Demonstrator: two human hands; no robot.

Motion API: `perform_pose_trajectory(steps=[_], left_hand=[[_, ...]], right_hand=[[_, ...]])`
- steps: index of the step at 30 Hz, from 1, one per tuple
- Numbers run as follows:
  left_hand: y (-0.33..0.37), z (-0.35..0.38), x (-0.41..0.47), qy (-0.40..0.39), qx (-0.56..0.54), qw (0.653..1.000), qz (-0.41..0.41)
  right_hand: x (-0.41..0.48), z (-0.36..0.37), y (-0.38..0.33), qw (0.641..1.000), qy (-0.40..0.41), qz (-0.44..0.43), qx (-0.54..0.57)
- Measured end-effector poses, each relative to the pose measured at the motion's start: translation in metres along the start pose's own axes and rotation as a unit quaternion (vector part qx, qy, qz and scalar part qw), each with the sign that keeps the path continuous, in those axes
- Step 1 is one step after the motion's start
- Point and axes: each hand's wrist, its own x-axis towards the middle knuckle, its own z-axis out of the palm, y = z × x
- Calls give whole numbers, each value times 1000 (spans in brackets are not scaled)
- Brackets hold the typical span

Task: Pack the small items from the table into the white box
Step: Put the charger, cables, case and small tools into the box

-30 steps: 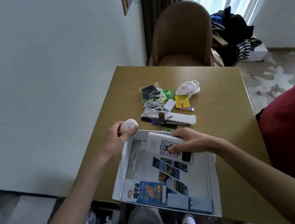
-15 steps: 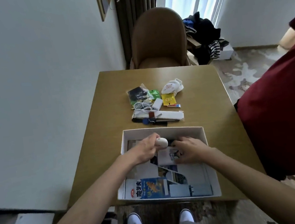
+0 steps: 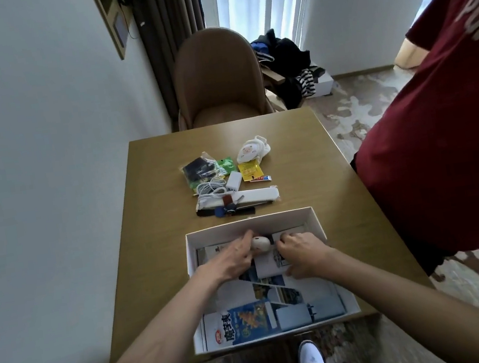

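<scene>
The box (image 3: pixel 317 220) sits at the table's (image 3: pixel 161 223) 6 o'clock edge, and at its 12 o'clock end the left hand (image 3: pixel 232 259) pinches a cream egg (image 3: pixel 261 243) between thumb and curled fingers, low inside the walls. Just at the egg's 3 o'clock, the right hand (image 3: pixel 299 253) grips a white booklet (image 3: pixel 270 267), fingers curled over its far edge, while a blue packet (image 3: pixel 243 324) lies at the box's 7 o'clock corner. At the box's 12 o'clock a pile (image 3: pixel 229 182) of small items lies on the table, a chair (image 3: pixel 214 74) stands beyond it, and a person in a red shirt (image 3: pixel 441 137) stands at 3 o'clock.
</scene>
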Motion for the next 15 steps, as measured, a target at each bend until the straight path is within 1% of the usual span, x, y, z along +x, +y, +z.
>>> perform_pose_trajectory(steps=[3,8,11,13,15], left_hand=[[-9,-3,-8,20,10,1000,-16],[-13,-3,-20,77,-18,996,-27],[-13,-1,-25,104,-36,993,-44],[-10,1,-28,106,-47,991,-69],[-5,4,-29,95,-46,989,-100]], right_hand=[[-3,3,-2,1000,20,2,2],[-3,5,-1,994,109,-9,14],[-1,3,4,992,127,-23,7],[-1,3,6,991,133,-30,11],[-1,2,9,988,144,-39,40]])
